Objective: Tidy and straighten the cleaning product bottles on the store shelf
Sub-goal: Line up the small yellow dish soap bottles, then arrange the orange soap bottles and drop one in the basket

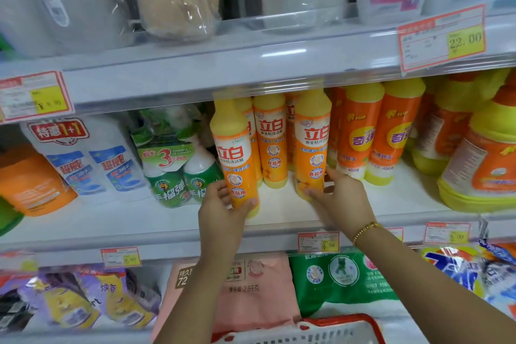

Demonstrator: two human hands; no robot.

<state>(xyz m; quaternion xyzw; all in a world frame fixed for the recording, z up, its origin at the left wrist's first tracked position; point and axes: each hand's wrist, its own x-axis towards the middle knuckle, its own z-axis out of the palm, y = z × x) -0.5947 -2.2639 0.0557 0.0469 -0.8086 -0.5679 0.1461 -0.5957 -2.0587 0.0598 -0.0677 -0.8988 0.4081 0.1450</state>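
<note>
Several yellow-and-orange dish soap bottles stand on the middle shelf (279, 212). My left hand (220, 204) grips the lower part of the left front bottle (233, 148), which leans slightly left, its base near the shelf's front edge. My right hand (340, 198) holds the base of another front bottle (311, 142), standing nearly upright. Between them, a third bottle (272, 139) stands further back, with more behind it.
Orange bottles (374, 131) crowd the right; a large orange jug (483, 165) sits at the far right. Green spray bottles (178, 167) and white refill pouches (92, 159) stand to the left. Bagged goods fill the shelf below; a red basket (343, 327) is underneath.
</note>
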